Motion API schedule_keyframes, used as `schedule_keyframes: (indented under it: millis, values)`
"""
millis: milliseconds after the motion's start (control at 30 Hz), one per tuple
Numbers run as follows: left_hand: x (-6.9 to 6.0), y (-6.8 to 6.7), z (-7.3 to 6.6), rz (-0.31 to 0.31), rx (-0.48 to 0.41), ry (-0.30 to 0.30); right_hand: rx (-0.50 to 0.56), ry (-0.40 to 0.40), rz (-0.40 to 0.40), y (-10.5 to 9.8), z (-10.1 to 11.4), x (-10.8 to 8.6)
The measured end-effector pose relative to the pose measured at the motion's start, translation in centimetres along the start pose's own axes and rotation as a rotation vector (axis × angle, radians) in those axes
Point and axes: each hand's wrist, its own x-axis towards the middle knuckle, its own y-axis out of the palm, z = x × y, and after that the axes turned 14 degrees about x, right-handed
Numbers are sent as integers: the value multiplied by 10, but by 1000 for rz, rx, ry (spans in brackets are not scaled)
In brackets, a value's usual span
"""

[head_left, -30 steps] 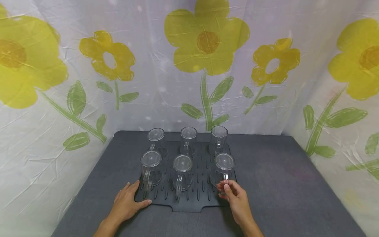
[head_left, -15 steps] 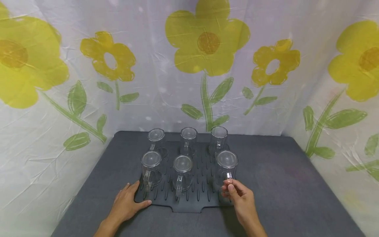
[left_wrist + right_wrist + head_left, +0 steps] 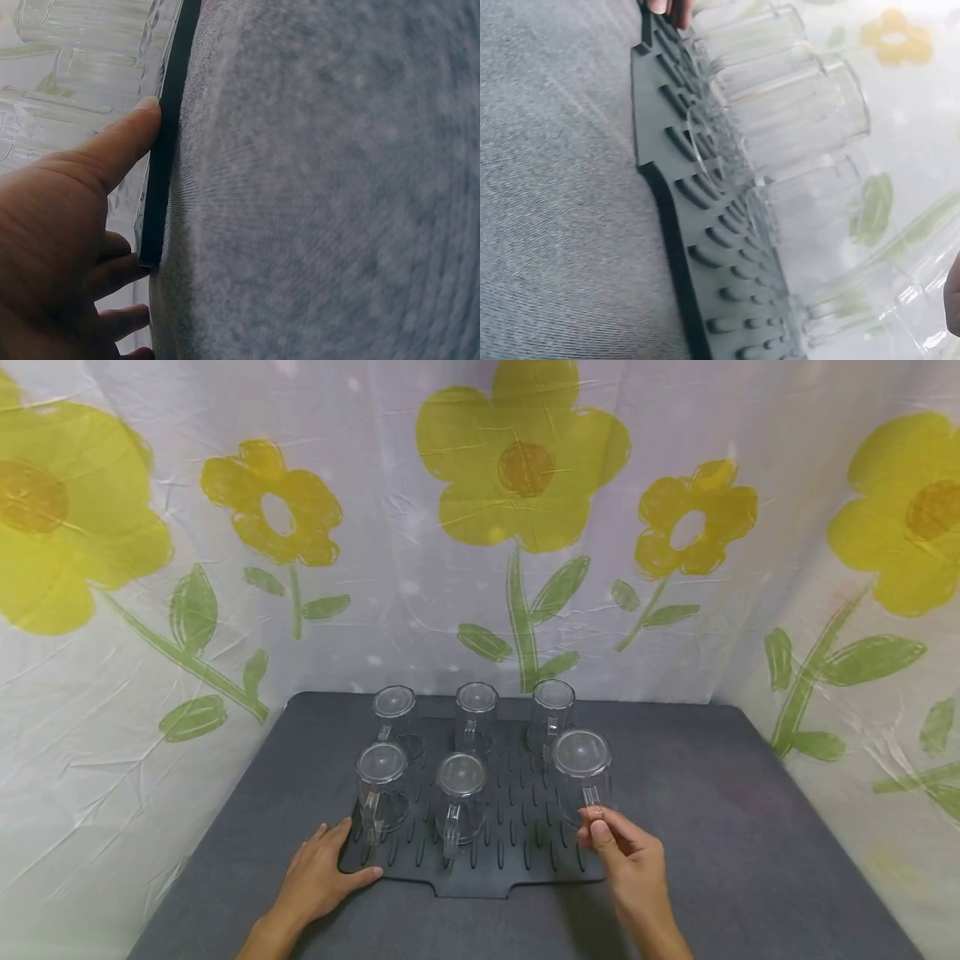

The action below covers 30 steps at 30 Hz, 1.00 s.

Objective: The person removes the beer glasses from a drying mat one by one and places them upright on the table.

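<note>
Glass mug (image 3: 582,756), handle (image 3: 591,795) distinct only in the head view, is pinched by the right hand (image 3: 632,855), left hand (image 3: 321,870) splayed against the ribbed mat (image 3: 474,884)

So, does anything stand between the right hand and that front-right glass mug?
Nothing visible does: the right hand pinches the front-right mug by its handle; the front middle mug stands apart, to the left.

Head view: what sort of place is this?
Probably a makeshift recording booth rather than a working kitchen: a flower-print curtain hangs behind and beside a dark grey table, with upside-down glass mugs and a ridged mat.
</note>
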Motion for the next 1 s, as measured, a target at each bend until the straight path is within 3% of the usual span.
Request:
schedule_keyframes:
  millis: [367,633,867,1000]
  values:
    - [-1,1,0,6,2,-10,47,-80,44,0,6,2]
    - [-2,1,0,-3,-4,-12,-89,-56,68,0,15,3]
    - [-1,0,-1,-3,4,-15,-89,-267,223,-2,10,7]
    - [-2,-1,-1,-8,3,-14,-192,-345,256,-2,9,9]
